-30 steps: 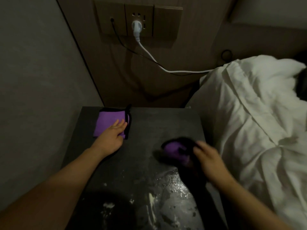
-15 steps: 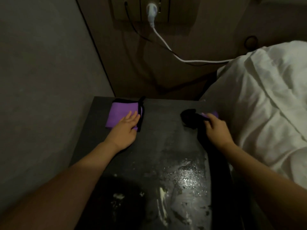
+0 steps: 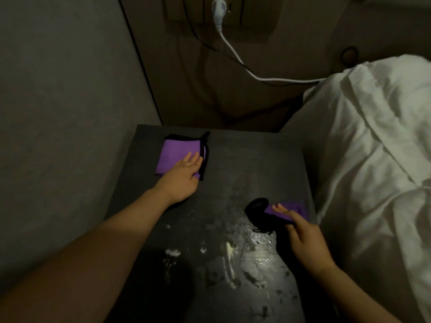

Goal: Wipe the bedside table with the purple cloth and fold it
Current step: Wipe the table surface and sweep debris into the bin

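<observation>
The dark bedside table [image 3: 245, 164] fills the middle of the head view, with wet streaks and white smears on its near half. A folded purple cloth with black trim [image 3: 173, 155] lies at the table's far left corner; my left hand [image 3: 183, 176] rests flat on it with straight fingers. Near the table's right edge, my right hand [image 3: 303, 236] grips a bunched purple and black cloth [image 3: 275, 212] that lies on the tabletop.
A white duvet [image 3: 373, 159] covers the bed right beside the table. A grey wall [image 3: 58, 101] closes the left side. Behind, a wooden panel carries a socket with a white plug [image 3: 218, 8] whose white cable [image 3: 256, 76] runs toward the bed.
My right hand drew the bunched cloth from the far right of the table back toward me along the right edge. The left hand stayed on the folded cloth.
</observation>
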Action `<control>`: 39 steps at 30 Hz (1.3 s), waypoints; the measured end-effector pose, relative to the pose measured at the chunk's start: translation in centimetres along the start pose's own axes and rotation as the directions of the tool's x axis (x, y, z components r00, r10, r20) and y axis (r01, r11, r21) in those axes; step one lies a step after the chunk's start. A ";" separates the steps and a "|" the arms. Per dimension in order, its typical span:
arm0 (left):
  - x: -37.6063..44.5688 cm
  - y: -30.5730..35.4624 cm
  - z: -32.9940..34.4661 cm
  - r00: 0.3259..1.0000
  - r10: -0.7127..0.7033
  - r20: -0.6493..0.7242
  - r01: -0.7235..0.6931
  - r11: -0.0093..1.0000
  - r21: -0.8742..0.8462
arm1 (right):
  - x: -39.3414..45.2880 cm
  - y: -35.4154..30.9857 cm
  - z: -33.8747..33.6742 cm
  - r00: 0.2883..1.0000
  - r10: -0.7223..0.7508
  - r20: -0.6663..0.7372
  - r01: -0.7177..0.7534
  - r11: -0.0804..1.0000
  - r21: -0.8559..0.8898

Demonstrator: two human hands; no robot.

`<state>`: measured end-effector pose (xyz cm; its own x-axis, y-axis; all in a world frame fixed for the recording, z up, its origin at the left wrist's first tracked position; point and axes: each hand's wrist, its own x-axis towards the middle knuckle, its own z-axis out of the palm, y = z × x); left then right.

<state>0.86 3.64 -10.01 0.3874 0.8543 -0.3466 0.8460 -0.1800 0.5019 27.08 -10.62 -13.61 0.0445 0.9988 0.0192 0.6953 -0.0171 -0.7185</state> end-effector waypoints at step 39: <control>-3.1 -7.3 -0.6 0.955 0.113 -0.273 -0.073 0.986 0.152 | 3.7 -5.8 5.3 0.991 -0.061 0.121 0.061 0.998 0.005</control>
<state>-6.72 2.61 -12.18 0.3653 0.9291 -0.0583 0.8615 -0.3137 0.3992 19.39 -6.59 -13.09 -0.0852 0.9961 -0.0207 0.6931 0.0444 -0.7194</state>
